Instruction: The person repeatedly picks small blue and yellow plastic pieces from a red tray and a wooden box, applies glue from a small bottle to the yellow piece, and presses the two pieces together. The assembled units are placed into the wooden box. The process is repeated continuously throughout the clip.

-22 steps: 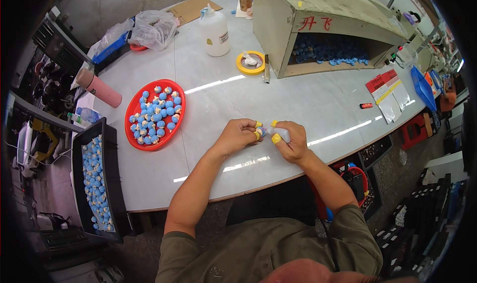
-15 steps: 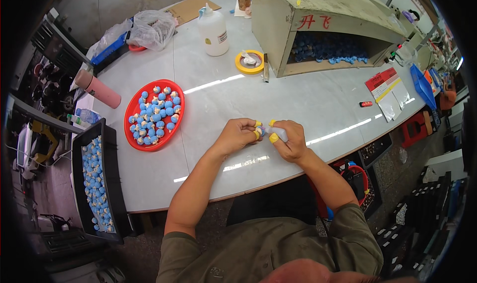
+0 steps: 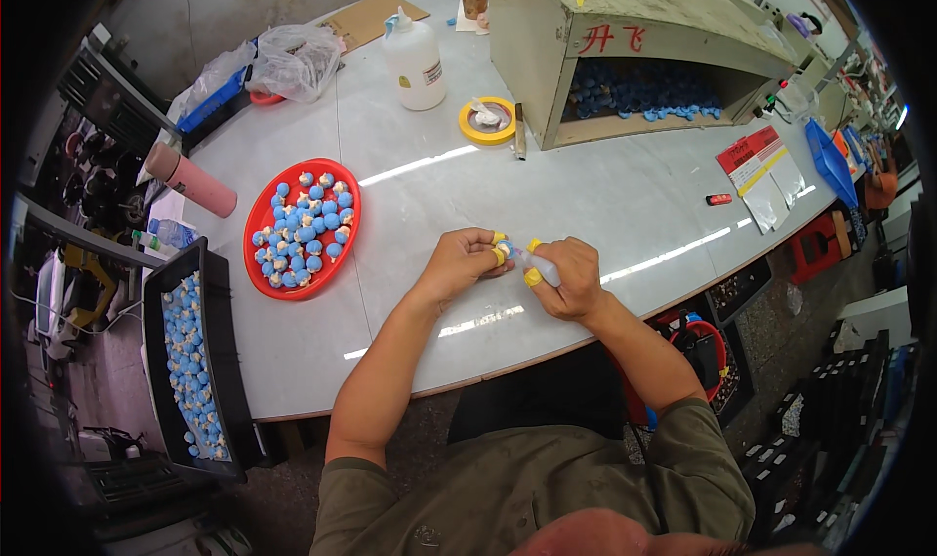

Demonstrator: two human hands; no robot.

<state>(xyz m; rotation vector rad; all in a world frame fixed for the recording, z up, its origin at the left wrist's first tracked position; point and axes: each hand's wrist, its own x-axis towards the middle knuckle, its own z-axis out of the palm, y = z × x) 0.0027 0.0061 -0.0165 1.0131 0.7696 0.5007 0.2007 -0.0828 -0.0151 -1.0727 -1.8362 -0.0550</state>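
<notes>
My left hand (image 3: 459, 265), yellow tape on its fingertips, pinches a small blue-and-white piece (image 3: 506, 249), partly covered by the fingers. Close by on the right, my right hand (image 3: 574, 281), also with taped fingertips, grips a small translucent squeeze bottle (image 3: 547, 272). The bottle's narrow tip points left and meets or nearly touches the piece; the exact contact is too small to tell. To the left of my hands lies a round red tray (image 3: 355, 203) holding many small blue balls with cream-coloured parts.
A black bin (image 3: 220, 336) of similar blue balls stands at the table's left edge. Farther back are a pink flask (image 3: 200, 185), a large white bottle (image 3: 415, 63), a yellow tape roll (image 3: 470, 131) and a greenish box (image 3: 532, 58) with blue pieces inside. A red-and-yellow packet (image 3: 752, 161) lies right.
My left hand has shifted slightly up and left with the small piece. The squeeze bottle has tilted a little in my right hand, its tip still at the piece.
</notes>
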